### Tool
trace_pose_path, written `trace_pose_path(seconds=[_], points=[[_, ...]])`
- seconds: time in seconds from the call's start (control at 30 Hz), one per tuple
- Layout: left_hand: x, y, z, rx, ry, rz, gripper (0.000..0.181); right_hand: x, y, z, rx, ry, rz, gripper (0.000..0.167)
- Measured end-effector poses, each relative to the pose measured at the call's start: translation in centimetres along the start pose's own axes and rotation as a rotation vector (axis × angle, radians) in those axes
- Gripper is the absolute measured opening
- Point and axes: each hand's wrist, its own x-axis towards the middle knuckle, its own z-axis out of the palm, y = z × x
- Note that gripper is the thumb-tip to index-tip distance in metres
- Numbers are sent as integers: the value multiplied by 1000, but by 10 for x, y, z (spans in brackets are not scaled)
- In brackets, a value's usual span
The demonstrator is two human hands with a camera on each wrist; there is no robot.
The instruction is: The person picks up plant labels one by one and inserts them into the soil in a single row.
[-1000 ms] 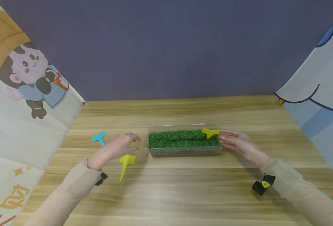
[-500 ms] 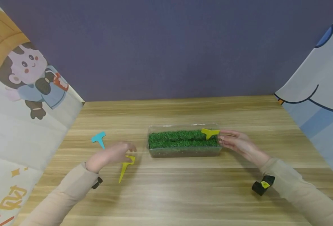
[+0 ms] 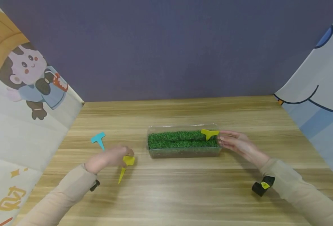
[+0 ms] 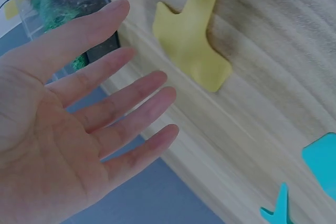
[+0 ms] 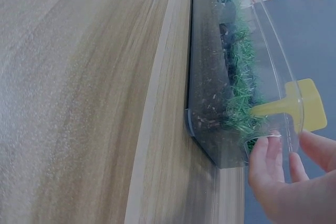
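Note:
In the head view my left hand (image 3: 112,157) hovers over the broad end of a yellow T-shaped tag (image 3: 129,160) lying on the table. The left wrist view shows this hand (image 4: 79,124) with fingers spread, apart from the yellow tag (image 4: 194,43). A clear planter box (image 3: 184,153) holds green turf (image 3: 172,140), and another yellow tag (image 3: 209,133) stands upright at its right end. My right hand (image 3: 241,146) touches that end with loosely bent fingers; in the right wrist view the hand (image 5: 289,182) is beside the standing tag (image 5: 310,106).
A blue tag (image 3: 99,139) lies on the wooden table (image 3: 183,194), left of the box. Two blue pieces, one broad (image 4: 323,163) and one slim (image 4: 281,205), show in the left wrist view. A dark panel (image 3: 166,50) stands behind, with printed cartoon sheets at both sides.
My left hand has moved left and down toward me, from beside the box to over the lying yellow tag, partly covering it. The right hand has stayed at the box end.

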Motion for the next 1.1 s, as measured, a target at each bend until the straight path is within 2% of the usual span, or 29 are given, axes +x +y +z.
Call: trace_pose_path(seconds=[0.2,0.4,0.8,0.97,1.1], points=[[0,0,4,-23,-22,-46,50,0,0,0,-4,5,1,57],[2,-2,9,-4,-25,-59,52,-1,1,-1,-5,-4,-7,57],[4,-8,17,4,2,-57,51,-1,1,-1,-3,-3,-4,55],[6,-11,20,-4,40,-33,46,-1,0,0,-8,-10,-6,62],[8,-14,22,-8,69,-7,44,-1,0,-1,-3,-9,-3,62]])
